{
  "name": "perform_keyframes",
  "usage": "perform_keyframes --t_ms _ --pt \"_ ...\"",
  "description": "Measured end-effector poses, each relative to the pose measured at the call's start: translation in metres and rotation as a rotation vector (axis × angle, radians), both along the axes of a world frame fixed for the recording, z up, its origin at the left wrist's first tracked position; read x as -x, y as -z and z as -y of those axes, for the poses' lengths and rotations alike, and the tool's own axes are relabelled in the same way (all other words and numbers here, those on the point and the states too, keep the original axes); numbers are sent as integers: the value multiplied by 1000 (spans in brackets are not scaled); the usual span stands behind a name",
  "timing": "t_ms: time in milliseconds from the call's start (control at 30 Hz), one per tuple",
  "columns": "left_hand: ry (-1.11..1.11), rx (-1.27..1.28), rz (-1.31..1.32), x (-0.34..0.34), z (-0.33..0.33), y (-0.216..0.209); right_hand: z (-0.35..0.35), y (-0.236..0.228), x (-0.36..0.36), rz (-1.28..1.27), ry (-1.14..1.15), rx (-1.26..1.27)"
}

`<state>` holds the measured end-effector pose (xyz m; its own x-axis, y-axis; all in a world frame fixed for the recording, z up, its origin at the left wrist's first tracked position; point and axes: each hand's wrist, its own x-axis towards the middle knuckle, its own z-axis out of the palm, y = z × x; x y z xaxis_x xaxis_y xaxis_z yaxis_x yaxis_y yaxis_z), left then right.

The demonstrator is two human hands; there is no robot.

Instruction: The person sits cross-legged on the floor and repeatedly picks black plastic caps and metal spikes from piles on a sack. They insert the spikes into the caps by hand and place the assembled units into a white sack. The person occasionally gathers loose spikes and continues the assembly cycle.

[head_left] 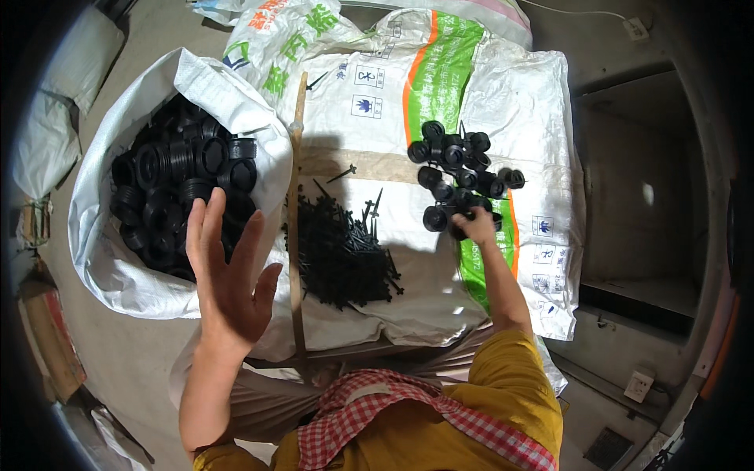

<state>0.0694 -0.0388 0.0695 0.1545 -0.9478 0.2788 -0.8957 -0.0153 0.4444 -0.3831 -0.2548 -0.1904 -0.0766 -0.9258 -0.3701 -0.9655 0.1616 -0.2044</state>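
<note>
My left hand (228, 271) is raised at the near edge of a white woven sack (94, 228). Its fingers are spread and it holds nothing. Inside the sack are many black ribbed plastic caps (165, 165), round and hollow. My right hand (477, 228) is at the near end of a loose group of the same caps (453, 155) lying on the work surface. Its fingers close on one black cap, partly covered by the fingertips. Between my hands lies a heap of thin black plastic pins (345, 263), with one stray pin (342, 173) farther off.
Flattened white woven sacks (361, 149) with a green and orange band cover the work surface. A wooden stick (296, 212) runs along its left side, next to the open sack. To the right stands a dark open cabinet (640, 180). A cardboard box (51, 341) is at far left.
</note>
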Motion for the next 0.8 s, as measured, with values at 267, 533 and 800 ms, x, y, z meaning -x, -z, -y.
perform_keyframes --t_ms 267,533,800 --pt "10 -85 -184 4 2 2 48 -39 -82 141 -174 390" --pt "88 -228 -95 8 8 -1 123 45 -115 117 -49 111" --pt "116 -183 -42 6 1 1 48 -8 -121 58 -235 157"
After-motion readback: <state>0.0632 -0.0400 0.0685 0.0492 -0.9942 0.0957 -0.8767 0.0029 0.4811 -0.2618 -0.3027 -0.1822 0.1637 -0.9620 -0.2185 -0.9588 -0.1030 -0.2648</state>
